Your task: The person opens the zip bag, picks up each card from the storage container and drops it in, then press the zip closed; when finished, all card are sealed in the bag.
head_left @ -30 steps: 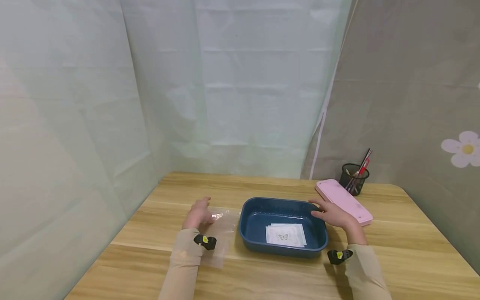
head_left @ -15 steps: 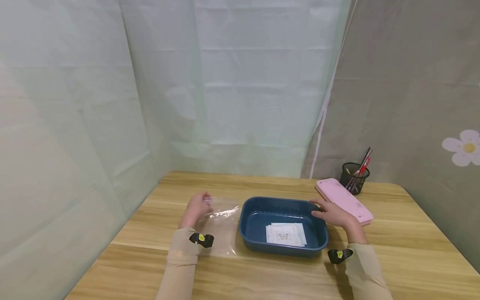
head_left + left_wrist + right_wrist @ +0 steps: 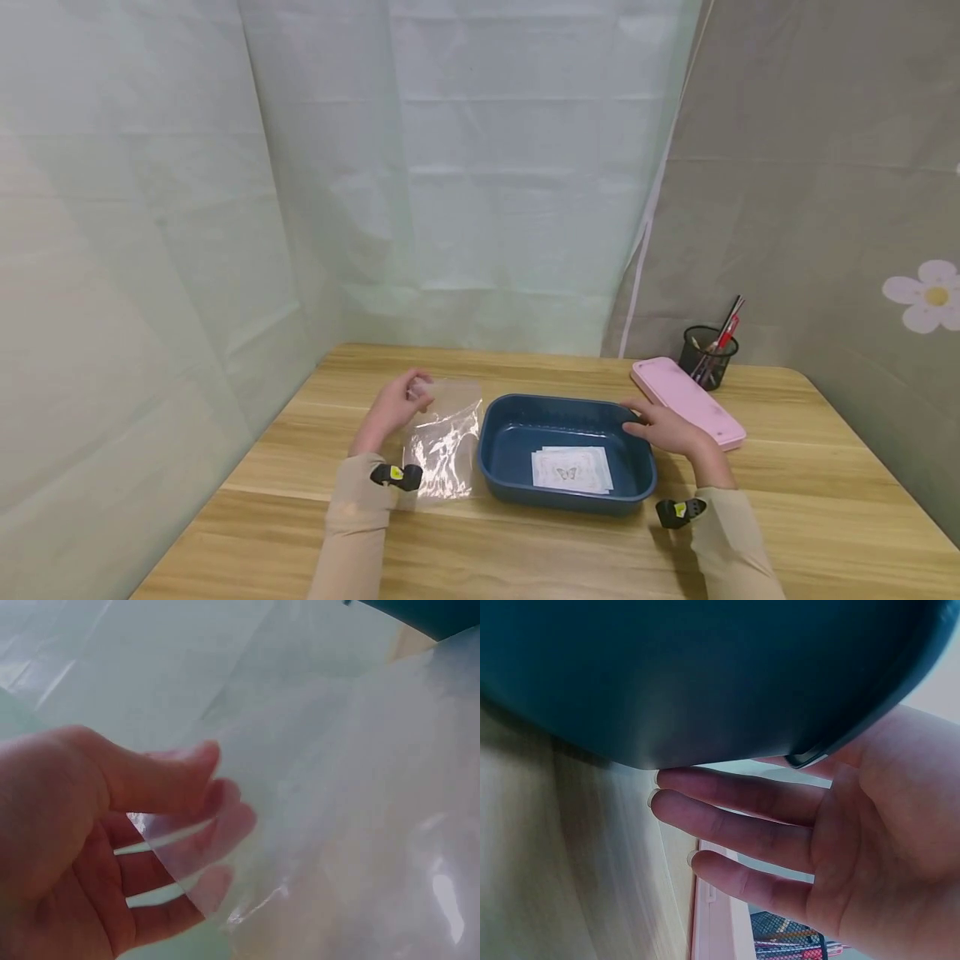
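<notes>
The left hand (image 3: pixel 395 404) has changed most: a second ago its fingers lay stretched out over the clear plastic bag (image 3: pixel 442 450), and now they are bent around its far-left edge. In the left wrist view, the thumb is on the near side of the film and the fingers show through from behind, pinching it lightly. The bag stretches from that grip to the right and back toward the person, creased and catching the light; it sat flatter and closer to the person before. Whether its near end rests on the table (image 3: pixel 525 550) I cannot tell.

The right hand (image 3: pixel 663 427) has not moved. Its thumb and forefinger lie over the rim of the blue tray (image 3: pixel 525 437), with the other three fingers straight and slightly spread outside the wall. Between the hands, the small stack of cards (image 3: pixel 572 468) lies in the tray, touched by neither.

So the bag now seems under the left hand's control, with the tray and cards undisturbed. The pink case (image 3: pixel 686 400) lies just beyond the right hand.
</notes>
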Available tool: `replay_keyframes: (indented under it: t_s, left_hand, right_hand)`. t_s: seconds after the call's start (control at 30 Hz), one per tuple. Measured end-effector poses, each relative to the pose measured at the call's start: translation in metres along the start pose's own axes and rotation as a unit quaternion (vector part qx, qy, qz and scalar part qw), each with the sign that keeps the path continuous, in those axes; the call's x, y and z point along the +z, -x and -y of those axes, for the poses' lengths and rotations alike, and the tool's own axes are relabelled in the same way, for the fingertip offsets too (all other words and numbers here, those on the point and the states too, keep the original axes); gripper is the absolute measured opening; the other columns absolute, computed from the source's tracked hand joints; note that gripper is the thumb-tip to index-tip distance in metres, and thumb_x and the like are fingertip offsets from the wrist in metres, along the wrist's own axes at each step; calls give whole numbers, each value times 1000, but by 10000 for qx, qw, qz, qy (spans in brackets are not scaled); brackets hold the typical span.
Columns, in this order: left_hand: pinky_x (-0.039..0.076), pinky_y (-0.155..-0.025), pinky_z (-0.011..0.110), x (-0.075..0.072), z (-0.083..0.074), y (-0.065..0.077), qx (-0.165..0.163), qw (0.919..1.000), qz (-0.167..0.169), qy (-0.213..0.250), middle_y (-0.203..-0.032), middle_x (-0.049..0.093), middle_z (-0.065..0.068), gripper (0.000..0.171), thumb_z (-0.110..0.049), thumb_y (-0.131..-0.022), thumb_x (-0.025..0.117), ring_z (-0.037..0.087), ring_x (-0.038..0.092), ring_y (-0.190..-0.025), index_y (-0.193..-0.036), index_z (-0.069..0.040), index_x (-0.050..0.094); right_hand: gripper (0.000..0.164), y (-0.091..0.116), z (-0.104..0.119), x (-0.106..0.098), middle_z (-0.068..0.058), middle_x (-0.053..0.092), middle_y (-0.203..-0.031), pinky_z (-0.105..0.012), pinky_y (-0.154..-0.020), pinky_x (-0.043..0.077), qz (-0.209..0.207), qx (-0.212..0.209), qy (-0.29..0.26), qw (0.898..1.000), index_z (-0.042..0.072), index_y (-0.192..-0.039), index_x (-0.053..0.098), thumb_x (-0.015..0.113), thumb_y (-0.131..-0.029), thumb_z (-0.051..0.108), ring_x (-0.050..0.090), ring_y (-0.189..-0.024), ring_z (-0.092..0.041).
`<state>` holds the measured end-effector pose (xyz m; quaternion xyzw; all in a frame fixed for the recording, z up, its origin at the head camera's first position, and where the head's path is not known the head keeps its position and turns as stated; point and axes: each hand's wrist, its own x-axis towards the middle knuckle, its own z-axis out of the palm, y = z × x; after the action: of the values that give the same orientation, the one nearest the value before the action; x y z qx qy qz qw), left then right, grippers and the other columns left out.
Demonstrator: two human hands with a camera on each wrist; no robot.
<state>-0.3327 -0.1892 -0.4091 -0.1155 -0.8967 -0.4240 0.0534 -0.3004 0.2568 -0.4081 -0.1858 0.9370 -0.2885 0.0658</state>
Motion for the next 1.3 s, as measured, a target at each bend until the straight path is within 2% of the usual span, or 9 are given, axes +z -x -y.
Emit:
replay_keyframes:
  t_s: [0.13,0.33,0.47,0.6,0.73,0.87,1.1,1.3]
  left_hand:
    - [56,-72,36,-6,-10,2,361,9992,46,133,-95,69,23,26,-4,-93,60,27,70,-76,-118,0,56]
    - [57,-71,34,-16,-24,8,754,9971,61,47,-92,70,17,23,-4,-94,59,20,69,-74,-116,-1,58]
    - [57,-71,36,-23,-32,13,982,9950,187,-2,-92,70,16,21,-4,-94,59,18,69,-72,-114,-2,58]
    - [57,-71,37,-30,-41,17,1148,9926,382,-58,-92,70,15,19,-4,-94,59,18,69,-72,-113,-3,59]
    - [56,-71,31,-36,-47,21,1264,9906,522,-22,-90,71,14,19,-4,-94,59,19,69,-73,-113,-4,60]
    - [54,-70,27,-40,-53,25,1323,9892,622,103,-88,71,13,19,-5,-95,59,19,69,-74,-114,-5,60]
    - [55,-71,34,-43,-66,31,1325,9886,683,213,-82,68,9,17,-16,-97,58,21,67,-72,-110,-6,62]
    - [54,-70,31,-39,-74,35,1448,9870,603,340,-78,66,6,16,-20,-97,59,14,64,-68,-106,-8,65]
  right_hand:
    - [45,0,-1,0,-28,56,-131,-58,-97,45,-15,-16,23,10000,-4,-133,50,58,-96,21,56,-115,-43]
    - [46,-1,2,0,-28,55,-133,-57,-98,45,-53,102,86,9999,-1,-135,50,58,-97,23,55,-119,-45]
    - [39,-2,2,-1,-24,63,-123,-53,-92,50,-312,-30,226,9993,3,-132,54,58,-97,20,62,-105,-36]
    - [34,-3,2,-2,-19,67,-109,-45,-82,54,-499,-73,221,9985,5,-127,58,58,-96,17,62,-90,-24]
    - [30,-3,2,-3,-16,69,-101,-42,-78,53,-584,-249,286,9976,3,-122,61,60,-94,15,62,-86,-21]
    - [28,-3,1,-2,-17,69,-101,-44,-79,54,-607,-350,335,9970,0,-118,61,60,-94,14,63,-86,-23]
    - [28,-3,1,-1,-15,69,-101,-40,-78,53,-659,-198,423,9967,1,-119,63,59,-95,16,61,-87,-22]
    - [26,0,3,-5,-18,69,-105,-46,-82,54,-653,-51,326,9973,0,-116,64,58,-96,16,62,-88,-24]
